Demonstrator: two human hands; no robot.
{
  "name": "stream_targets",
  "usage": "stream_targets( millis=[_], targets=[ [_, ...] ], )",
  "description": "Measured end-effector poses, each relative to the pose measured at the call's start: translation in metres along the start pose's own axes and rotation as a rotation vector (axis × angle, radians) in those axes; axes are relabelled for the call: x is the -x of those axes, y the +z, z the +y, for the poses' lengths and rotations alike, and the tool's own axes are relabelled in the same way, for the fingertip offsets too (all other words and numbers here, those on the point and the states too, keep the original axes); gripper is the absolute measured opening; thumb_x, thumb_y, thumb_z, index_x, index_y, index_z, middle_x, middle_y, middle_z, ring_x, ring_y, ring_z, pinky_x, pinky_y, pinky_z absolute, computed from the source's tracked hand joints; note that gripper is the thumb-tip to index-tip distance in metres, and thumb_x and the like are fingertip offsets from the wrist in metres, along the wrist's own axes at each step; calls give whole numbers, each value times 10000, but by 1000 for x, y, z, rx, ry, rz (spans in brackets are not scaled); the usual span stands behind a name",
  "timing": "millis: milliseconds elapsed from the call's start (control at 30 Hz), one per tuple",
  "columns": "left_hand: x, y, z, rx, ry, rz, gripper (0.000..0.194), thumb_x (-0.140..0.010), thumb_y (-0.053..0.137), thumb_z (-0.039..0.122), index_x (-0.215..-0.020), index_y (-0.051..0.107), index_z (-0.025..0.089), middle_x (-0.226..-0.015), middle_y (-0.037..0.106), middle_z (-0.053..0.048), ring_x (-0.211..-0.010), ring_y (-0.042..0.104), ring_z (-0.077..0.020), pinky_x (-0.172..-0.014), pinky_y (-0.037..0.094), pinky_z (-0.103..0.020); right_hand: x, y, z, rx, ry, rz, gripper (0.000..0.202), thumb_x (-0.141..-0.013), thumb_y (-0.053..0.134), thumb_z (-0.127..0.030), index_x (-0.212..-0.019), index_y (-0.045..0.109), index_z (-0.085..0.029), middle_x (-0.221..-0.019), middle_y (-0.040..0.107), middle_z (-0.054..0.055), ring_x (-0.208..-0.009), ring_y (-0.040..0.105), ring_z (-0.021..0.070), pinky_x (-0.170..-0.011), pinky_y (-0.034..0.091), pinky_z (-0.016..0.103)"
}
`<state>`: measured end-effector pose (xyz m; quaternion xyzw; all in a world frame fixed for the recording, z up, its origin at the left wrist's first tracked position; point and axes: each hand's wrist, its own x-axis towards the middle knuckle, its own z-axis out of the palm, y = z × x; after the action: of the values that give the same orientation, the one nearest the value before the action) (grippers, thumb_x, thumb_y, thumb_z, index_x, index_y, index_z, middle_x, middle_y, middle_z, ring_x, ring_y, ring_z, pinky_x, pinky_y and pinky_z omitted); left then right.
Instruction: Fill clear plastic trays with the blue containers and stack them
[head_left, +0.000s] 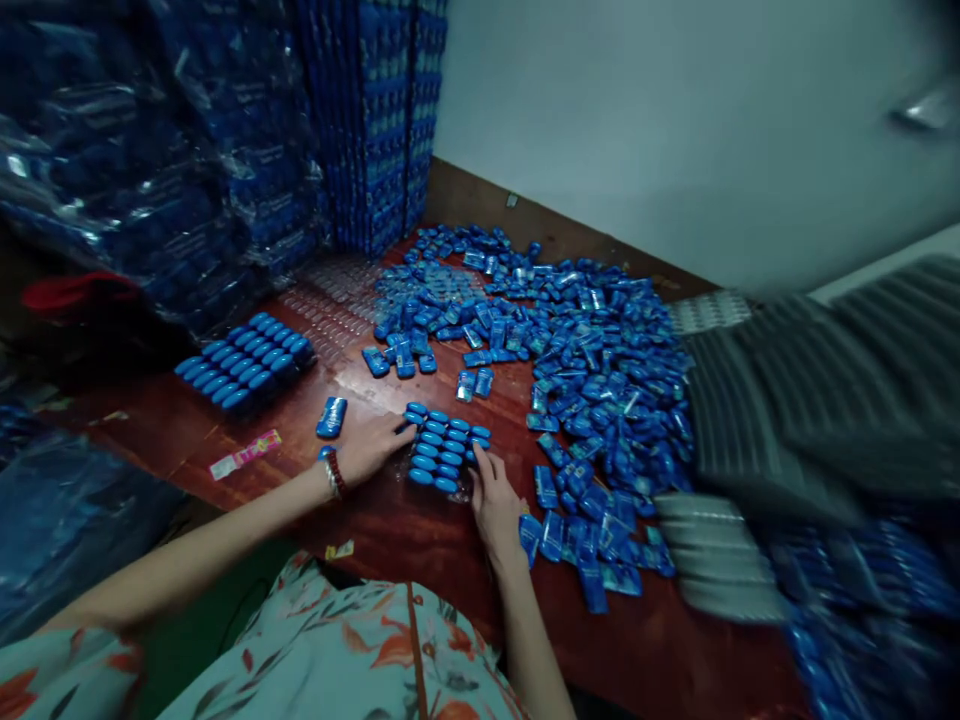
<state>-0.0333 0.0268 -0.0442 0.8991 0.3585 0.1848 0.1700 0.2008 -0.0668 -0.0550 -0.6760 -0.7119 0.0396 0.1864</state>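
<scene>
Block of blue packs (439, 455) sits on the worktop (397, 535) near the front edge, between the hands, just left of the big heap of loose blue packs (600, 370). Packs stand on edge, narrow oval sides up; each oval's long axis runs left-right across the person's front, right end slightly nearer. The columns run near to far, with the far edge of the block uneven. Can't tell which way the printed faces point. Left hand (379, 443) comes in from lower left, forearm slanted across the worktop, beaded bracelet (334, 474) at the wrist, fingers pointing right onto the block's far left corner. Right hand (495, 505) comes up from below, forearm steeper, fingers pointing away, fingertips at the block's right side. Both unclenched, fingers loosely bent; can't tell if either actually grips a pack. Single blue pack (331, 417) lies just beyond the left wrist.
</scene>
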Motion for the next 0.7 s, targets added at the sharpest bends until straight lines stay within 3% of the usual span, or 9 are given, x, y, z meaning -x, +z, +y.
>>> stream_targets(
  millis=[133,200,267,333,400,500,600,700],
  targets=[
    [14,-10,-6,-35,-93,225,355,-897,365,190,-1184,562,259,-1247,460,-116,-966,520,-208,-833,458,-367,6,-20,16,11,161,131,390,-941,322,-296,-1274,494,-188,-1139,571,122,-975,589,189,-778,487,292],
    [25,-22,-18,-31,-220,345,331,-906,383,268,-1180,566,240,-1199,491,-109,-956,524,-207,-834,458,-356,10,-33,34,95,299,180,384,-940,317,-338,-1145,583,-153,-1033,600,144,-937,592,214,-764,482,323],
    [38,-35,-32,-102,-419,392,345,-904,386,354,-1129,595,197,-1067,554,-114,-922,537,-230,-819,459,-373,14,-42,52,230,424,129,417,-924,332,-403,-1019,632,-129,-906,608,166,-861,595,254,-693,479,362],
    [50,-43,-42,-237,-640,325,404,-895,370,431,-1018,634,151,-934,590,-132,-861,550,-264,-769,460,-400,15,-45,65,353,492,8,456,-900,355,-460,-961,637,-106,-846,592,197,-830,587,303,-631,463,398],
    [58,-45,-44,-356,-807,181,458,-878,371,491,-914,642,124,-861,603,-153,-817,559,-290,-706,457,-400,12,-42,70,408,517,-92,469,-890,363,-475,-983,611,-88,-881,576,226,-853,584,335,-620,451,416],
    [57,-37,-39,-412,-868,12,450,-828,461,531,-898,612,112,-892,612,-180,-857,569,-322,-689,453,-399,5,-35,68,350,539,-136,467,-883,371,-476,-1070,544,-84,-963,567,230,-892,587,335,-638,452,395],
    [48,-27,-36,-356,-850,30,379,-818,514,451,-949,575,101,-952,608,-198,-892,573,-333,-714,456,-421,2,-29,68,151,553,-48,494,-848,425,-494,-1108,490,-79,-979,586,219,-893,588,328,-680,454,396],
    [44,-23,-40,-156,-819,174,255,-836,482,341,-920,559,112,-877,625,-150,-820,596,-282,-716,471,-400,9,-28,75,-137,566,83,512,-784,503,-528,-1089,494,-116,-927,620,155,-818,601,282,-715,464,391]
  ],
)
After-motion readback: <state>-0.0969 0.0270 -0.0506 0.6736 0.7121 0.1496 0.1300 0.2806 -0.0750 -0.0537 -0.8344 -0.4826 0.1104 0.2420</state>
